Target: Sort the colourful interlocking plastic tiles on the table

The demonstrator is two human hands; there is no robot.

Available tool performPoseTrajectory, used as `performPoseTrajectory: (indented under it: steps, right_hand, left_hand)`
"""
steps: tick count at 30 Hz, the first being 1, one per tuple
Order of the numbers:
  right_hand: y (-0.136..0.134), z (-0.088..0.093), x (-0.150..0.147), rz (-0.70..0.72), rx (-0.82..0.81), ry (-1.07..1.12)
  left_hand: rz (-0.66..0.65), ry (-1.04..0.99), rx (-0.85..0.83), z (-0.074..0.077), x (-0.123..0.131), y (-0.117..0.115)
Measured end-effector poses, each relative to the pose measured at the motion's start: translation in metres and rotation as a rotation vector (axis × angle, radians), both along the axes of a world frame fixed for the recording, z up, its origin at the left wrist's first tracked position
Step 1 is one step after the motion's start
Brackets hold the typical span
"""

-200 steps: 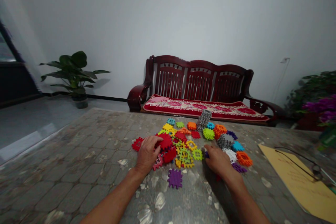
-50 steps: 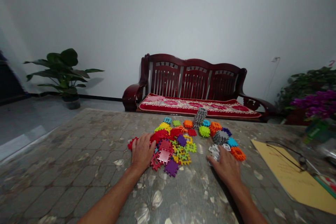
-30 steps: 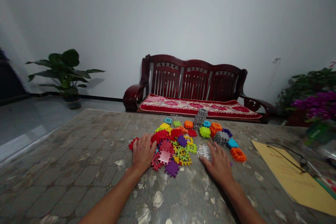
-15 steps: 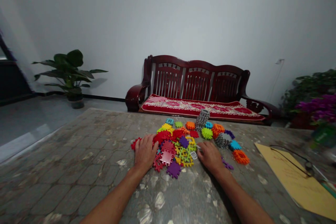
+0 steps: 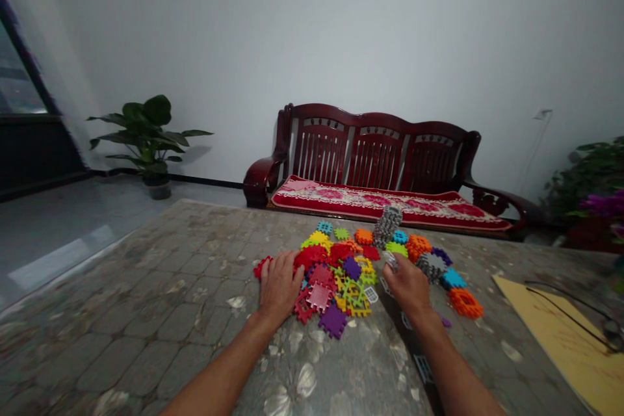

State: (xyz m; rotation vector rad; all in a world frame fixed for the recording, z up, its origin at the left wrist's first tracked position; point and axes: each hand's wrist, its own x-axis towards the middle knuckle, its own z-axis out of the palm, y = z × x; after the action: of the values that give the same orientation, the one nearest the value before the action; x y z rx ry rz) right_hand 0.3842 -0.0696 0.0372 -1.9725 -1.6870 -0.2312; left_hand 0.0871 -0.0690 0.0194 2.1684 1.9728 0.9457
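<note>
In the head view, the right hand (image 5: 409, 285) is right of the frame's centre, low. Its thumb and fingers pinch a pale piece (image 5: 390, 261), which shows above the thumb. A white lattice piece (image 5: 371, 294) lies to the left of this hand, beside the yellow and green lattice pieces (image 5: 353, 296). More white shapes show along the dark shadow beneath the right forearm, too unclear to count.

The left hand (image 5: 280, 285) is a little left of the lower centre, palm down, its fingers bent at the left edge of the red pieces (image 5: 314, 256). Whether they grip anything cannot be told, since the fingertips are partly hidden. A lone red piece (image 5: 262, 266) sticks out to the left of this hand. A pink piece (image 5: 320, 297) and a purple square (image 5: 334, 320) lie at the near side of the heap, and a smaller-looking purple piece (image 5: 351, 268) rests on top.

Behind the heap, at the lower centre, a tall grey stack (image 5: 387, 226) stands tilted. Right of the right hand are a second grey stack (image 5: 431, 266), a blue stack (image 5: 453, 278) and an orange stack (image 5: 465, 303), on the patterned tabletop (image 5: 160, 305). A yellow envelope (image 5: 556, 344) lies at the lower right with dark-framed glasses on it. A red-brown wooden bench (image 5: 375, 143) stands beyond the table.
</note>
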Motion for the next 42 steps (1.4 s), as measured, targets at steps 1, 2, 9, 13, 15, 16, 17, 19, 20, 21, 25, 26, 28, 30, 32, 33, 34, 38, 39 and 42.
performPoseTrajectory:
  steps: [1, 2, 9, 13, 15, 16, 17, 19, 20, 21, 25, 26, 28, 30, 32, 33, 34, 38, 39, 42]
  right_hand:
    - [0.002, 0.004, -0.004, -0.014, -0.001, 0.056]
    - [0.004, 0.007, -0.009, -0.025, 0.0, 0.118]
    - [0.027, 0.024, -0.068, 0.146, 0.055, 0.597]
    - [0.039, 0.022, -0.093, 0.371, 0.0, 0.812]
    - [0.043, 0.017, -0.097, 0.428, -0.006, 0.887]
    - [0.045, 0.014, -0.097, 0.427, 0.002, 0.904]
    - [0.045, 0.011, -0.096, 0.415, 0.015, 0.899]
    - [0.044, 0.005, -0.092, 0.39, 0.052, 0.821]
    - [0.042, 0.002, -0.09, 0.383, 0.068, 0.752]
    - [0.039, 0.0, -0.089, 0.381, 0.073, 0.673]
    - [0.023, -0.002, -0.091, 0.44, -0.03, 0.41]
    - [0.02, -0.001, -0.094, 0.477, -0.055, 0.37]
    - [0.015, -0.001, -0.098, 0.552, -0.074, 0.313]
    - [0.012, -0.001, -0.099, 0.602, -0.072, 0.291]
    - [0.009, -0.001, -0.094, 0.634, -0.069, 0.29]
    - [0.007, 0.0, -0.089, 0.639, -0.07, 0.285]
    - [0.003, 0.0, -0.081, 0.629, -0.075, 0.274]
    - [-0.021, -0.003, -0.038, 0.389, -0.14, 0.163]
    - [-0.029, -0.005, -0.025, 0.308, -0.164, 0.118]
    - [-0.052, -0.014, 0.009, 0.074, -0.247, -0.022]
  left_hand:
    - [-0.002, 0.0, -0.002, 0.0, 0.0, 0.0]
    - [-0.003, 0.0, -0.001, 0.0, 0.0, 0.0]
    - [-0.003, -0.004, -0.003, 0.0, -0.001, 0.0]
    - [-0.011, -0.003, 0.01, 0.0, -0.001, -0.001]
    - [-0.009, 0.0, 0.015, 0.0, 0.0, -0.001]
    - [-0.005, 0.001, 0.017, 0.0, 0.0, -0.001]
    - [-0.001, 0.001, 0.018, 0.0, 0.0, -0.001]
    - [0.002, 0.004, 0.018, 0.0, 0.0, -0.001]
    - [0.001, 0.007, 0.021, 0.0, 0.0, -0.001]
    - [-0.001, 0.012, 0.027, 0.001, 0.001, -0.001]
    - [-0.002, 0.044, 0.065, 0.0, 0.002, -0.001]
    - [-0.001, 0.049, 0.07, -0.001, 0.002, -0.001]
    - [0.001, 0.052, 0.074, -0.002, 0.001, 0.0]
    - [0.001, 0.052, 0.079, -0.004, 0.001, 0.001]
    - [0.0, 0.051, 0.085, -0.005, 0.001, 0.001]
    - [-0.001, 0.05, 0.086, -0.005, 0.001, 0.001]
    - [-0.004, 0.048, 0.084, -0.005, 0.001, 0.001]
    - [-0.011, 0.043, 0.058, -0.001, 0.002, -0.001]
    - [-0.008, 0.043, 0.052, 0.0, 0.002, -0.002]
    - [-0.004, 0.038, 0.042, 0.001, 0.003, -0.001]
